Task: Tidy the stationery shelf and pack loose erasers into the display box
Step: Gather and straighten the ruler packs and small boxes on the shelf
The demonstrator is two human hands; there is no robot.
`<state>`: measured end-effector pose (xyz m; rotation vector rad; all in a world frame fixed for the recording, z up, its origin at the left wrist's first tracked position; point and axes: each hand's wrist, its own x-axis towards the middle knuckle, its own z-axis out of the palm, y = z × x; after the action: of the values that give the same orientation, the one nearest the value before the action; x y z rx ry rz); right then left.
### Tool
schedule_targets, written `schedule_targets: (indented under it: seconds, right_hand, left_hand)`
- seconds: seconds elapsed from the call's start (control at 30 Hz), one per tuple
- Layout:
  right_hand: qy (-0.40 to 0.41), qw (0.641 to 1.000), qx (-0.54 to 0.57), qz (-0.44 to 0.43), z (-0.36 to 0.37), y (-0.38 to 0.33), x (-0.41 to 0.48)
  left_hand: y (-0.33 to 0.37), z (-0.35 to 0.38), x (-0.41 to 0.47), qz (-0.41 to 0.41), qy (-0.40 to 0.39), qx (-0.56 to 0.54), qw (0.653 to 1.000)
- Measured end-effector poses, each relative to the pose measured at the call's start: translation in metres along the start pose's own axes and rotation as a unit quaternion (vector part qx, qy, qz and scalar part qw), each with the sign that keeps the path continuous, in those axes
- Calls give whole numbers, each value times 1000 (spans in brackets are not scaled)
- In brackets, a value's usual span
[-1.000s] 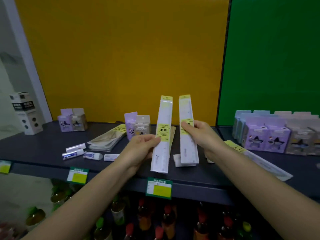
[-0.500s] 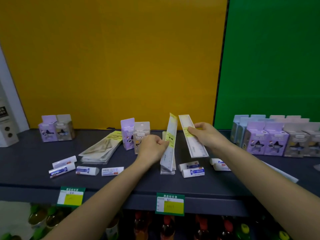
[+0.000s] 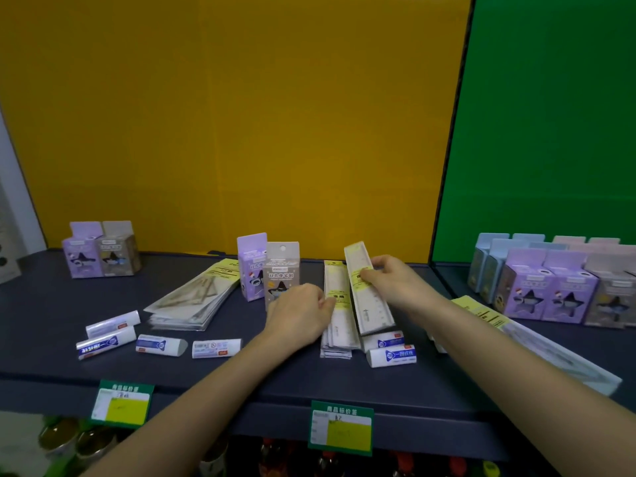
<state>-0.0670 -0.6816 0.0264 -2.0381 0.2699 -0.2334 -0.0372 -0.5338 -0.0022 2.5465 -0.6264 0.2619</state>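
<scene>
In the head view, the left hand (image 3: 298, 316) is resting on the dark shelf (image 3: 241, 376), its fingers curled and its fingertips pressing the left edge of a flat stack of packaged rulers (image 3: 339, 315). The right hand (image 3: 395, 278) is pinching a single packaged ruler (image 3: 370, 294) across its yellow label, thumb on top, and is holding it tilted just right of the stack, its near end lying over an eraser. The label writing is too blurred to read.

Two white erasers with blue logos (image 3: 390, 349) are lying just right of the stack's near end. Four more erasers (image 3: 151, 339) are sitting loose at left, near the front edge; their blue and red print is illegible. No display box for them can be made out.

Behind the left hand, a purple and a grey boxed item (image 3: 270, 270) are standing upright, with small Chinese print that is unreadable. A pile of clear sleeves (image 3: 196, 301) is lying to their left.

Two green price tags (image 3: 340, 428) are hanging on the shelf's front lip, headed 商品标价签. Bare shelf is lying open along the near edge between the loose erasers and the stack.
</scene>
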Motion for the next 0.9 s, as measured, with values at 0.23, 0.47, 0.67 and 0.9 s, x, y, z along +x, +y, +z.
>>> schedule_targets:
  seconds: [0.23, 0.47, 0.67, 0.9]
  right_hand:
    - [39, 993, -109, -2, 25, -2, 7]
    - [75, 969, -234, -11, 34, 0, 6]
    - [88, 941, -324, -37, 27, -4, -1]
    - [-109, 884, -454, 13, 11, -11, -25]
  left_hand:
    - [-12, -14, 3, -28, -55, -193, 979]
    - [-13, -9, 1, -70, -113, -289, 948]
    - [-11, -9, -3, -47, -153, -362, 918]
    - [-15, -5, -7, -44, -217, -415, 882]
